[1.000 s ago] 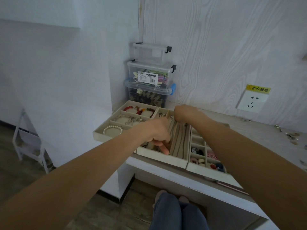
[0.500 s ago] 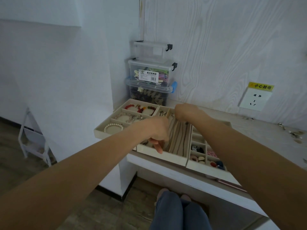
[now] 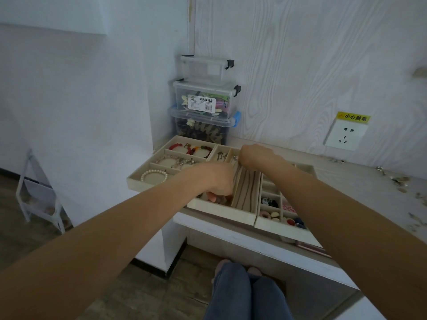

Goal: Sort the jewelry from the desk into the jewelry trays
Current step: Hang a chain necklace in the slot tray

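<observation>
We have both hands over the middle beige velvet jewelry tray [image 3: 221,215], which sits at the desk's front edge between 2 others. Our left hand [image 3: 217,181] is curled down into a near compartment, fingertips [image 3: 212,197] bent under; it seems to pinch something small and dark there, though the knuckles hide it, so we cannot say for sure what it holds. Our right hand [image 3: 254,155] is curled at the far end of the same tray, over the long striped compartments [image 3: 246,192], and whether it pinches anything we cannot tell.

The left beige tray [image 3: 138,180] already carries a white pearl bracelet [image 3: 153,176], a red beaded bracelet [image 3: 180,147] and silver chains [image 3: 182,162]. The right divided tray [image 3: 277,225] holds small earrings and charms [image 3: 272,214]. Loose metal pieces [image 3: 399,181] lie scattered on the pale wood-grain desk [image 3: 346,176], well apart to the right, not yet sorted.

We judge these pieces light and slippery; chains are limp and tangle easily, so we would lift 1 at a time by the clasp or pendant with fingertip and thumb, and lower it straight into its slot.
</observation>
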Demonstrator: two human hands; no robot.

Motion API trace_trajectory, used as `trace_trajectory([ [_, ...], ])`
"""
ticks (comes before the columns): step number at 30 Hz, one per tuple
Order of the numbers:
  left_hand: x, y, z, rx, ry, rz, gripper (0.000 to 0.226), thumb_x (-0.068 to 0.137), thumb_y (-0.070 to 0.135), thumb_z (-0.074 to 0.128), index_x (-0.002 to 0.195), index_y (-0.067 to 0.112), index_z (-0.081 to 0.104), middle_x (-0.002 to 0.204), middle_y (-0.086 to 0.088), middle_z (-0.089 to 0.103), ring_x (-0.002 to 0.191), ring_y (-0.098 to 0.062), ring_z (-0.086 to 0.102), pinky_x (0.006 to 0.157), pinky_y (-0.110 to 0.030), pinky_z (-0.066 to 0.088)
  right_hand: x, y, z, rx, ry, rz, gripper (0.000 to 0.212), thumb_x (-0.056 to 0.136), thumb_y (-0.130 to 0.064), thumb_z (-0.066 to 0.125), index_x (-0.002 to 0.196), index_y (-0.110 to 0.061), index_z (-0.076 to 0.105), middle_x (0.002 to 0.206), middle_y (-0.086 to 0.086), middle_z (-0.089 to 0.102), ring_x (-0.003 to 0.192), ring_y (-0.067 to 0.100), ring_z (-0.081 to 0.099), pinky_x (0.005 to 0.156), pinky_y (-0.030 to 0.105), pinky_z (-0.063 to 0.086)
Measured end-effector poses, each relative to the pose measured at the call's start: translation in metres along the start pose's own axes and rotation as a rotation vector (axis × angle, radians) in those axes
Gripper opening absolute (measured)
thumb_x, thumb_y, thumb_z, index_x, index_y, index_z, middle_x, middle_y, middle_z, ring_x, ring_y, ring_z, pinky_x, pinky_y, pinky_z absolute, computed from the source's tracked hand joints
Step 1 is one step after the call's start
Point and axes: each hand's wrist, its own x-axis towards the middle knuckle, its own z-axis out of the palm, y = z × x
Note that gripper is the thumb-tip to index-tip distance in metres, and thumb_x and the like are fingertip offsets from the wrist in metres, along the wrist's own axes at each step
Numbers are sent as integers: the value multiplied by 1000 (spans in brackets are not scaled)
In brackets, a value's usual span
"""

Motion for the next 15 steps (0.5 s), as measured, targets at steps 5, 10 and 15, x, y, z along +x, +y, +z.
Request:
trace_trajectory([
  [5,-1,-3,-2,24,7,23,27,93,10,46,66,8,50,61,-6,53,55,-14,52,63,-25,47,5,4,1,11,11,-4,27,97,-21,43,118,-9,53,115,10,57,99,23,55,78,31,41],
  [10,-3,-3,-5,48,52,40,25,93,11,46,103,1,67,70,-9,62,55,-16,52,59,-22,48,8,9,1,26,14,-7,32,98,-20,38,125,-10,53,124,11,56,109,26,54,83,33,43],
  [15,3,-2,-4,110,67,38,21,90,15,50,101,6,65,88,-9,68,77,-20,62,78,-30,54,12,9,5,16,1,12,31,97,-20,39,123,-12,55,120,9,58,104,25,56,84,34,44],
])
